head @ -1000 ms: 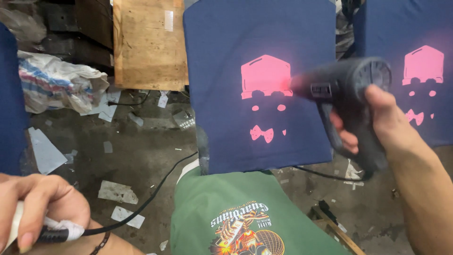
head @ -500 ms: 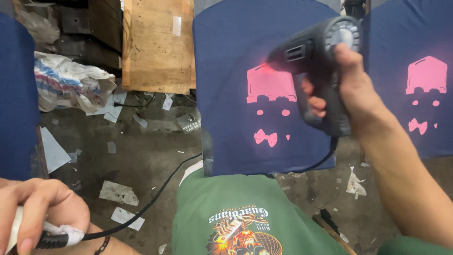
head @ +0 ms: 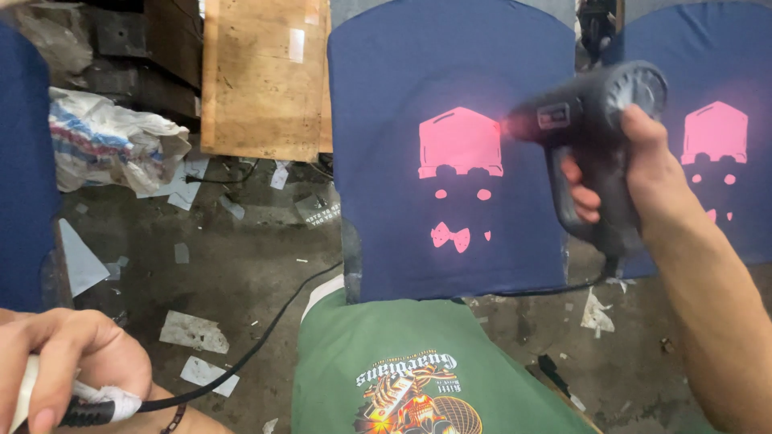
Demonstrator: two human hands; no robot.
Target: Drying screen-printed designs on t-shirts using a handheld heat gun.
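Here the right hand [head: 643,173] is wrapped tight around the grip of a black heat gun [head: 591,120] at about two o'clock in the view, its nozzle turned toward nine o'clock, just beside the pink print [head: 460,145] on a navy shirt [head: 450,80] stretched flat on a board. A second navy shirt [head: 724,48] with the same kind of pink print lies at three o'clock, partly behind the hand. At seven o'clock the left hand [head: 60,358] is closed around a pale handle [head: 24,394] wrapped in white cloth, from which a black cable [head: 265,329] runs toward the middle. A green shirt [head: 418,362] with a colourful graphic fills six o'clock. Paper scraps [head: 193,331] litter the concrete floor [head: 241,257], with a wooden board [head: 261,76] at eleven o'clock.
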